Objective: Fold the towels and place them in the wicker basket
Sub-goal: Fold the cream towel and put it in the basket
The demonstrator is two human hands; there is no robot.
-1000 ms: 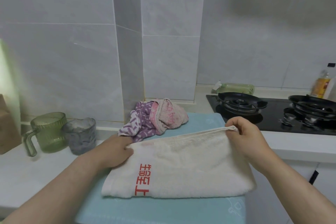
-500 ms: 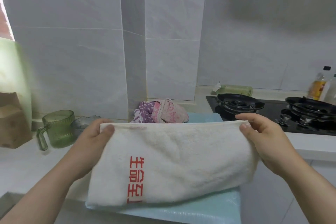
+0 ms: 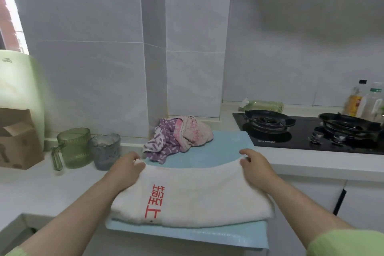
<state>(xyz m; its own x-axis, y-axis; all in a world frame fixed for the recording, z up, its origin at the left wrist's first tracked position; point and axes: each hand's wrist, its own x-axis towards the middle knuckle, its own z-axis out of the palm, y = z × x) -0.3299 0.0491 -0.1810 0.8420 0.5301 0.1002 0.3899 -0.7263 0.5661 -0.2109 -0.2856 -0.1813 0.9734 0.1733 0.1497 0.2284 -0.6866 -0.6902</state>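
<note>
While the left hand (image 3: 126,167) and the right hand (image 3: 256,165) grip far corners of the white towel (image 3: 197,197), an uneven release may skew its fold.

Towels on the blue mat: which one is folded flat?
The white towel with red lettering, at the front; the purple patterned towel and pink towel lie crumpled behind it.

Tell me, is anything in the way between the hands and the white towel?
Nothing is. The left hand and the right hand grip the far corners of the white towel. The wicker basket is out of view.
</note>
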